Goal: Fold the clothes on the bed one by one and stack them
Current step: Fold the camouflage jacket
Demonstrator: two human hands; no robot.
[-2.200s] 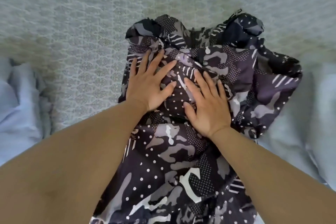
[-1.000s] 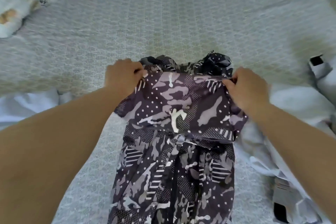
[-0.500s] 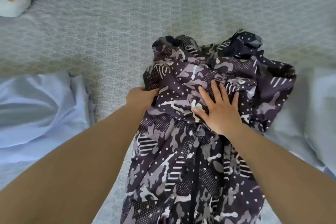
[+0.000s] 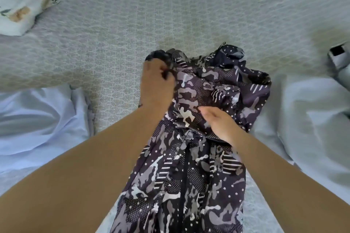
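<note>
A person's left hand curls its fingers around the upper left edge of a dark camouflage-and-dot patterned jacket lying in the middle of a grey textured bed cover, while the right hand pinches a fold of the same fabric lower and to the right. Pale blue garments lie left and right of the jacket, and a leaf-and-bear printed pillow sits well beyond it, up left.
</note>
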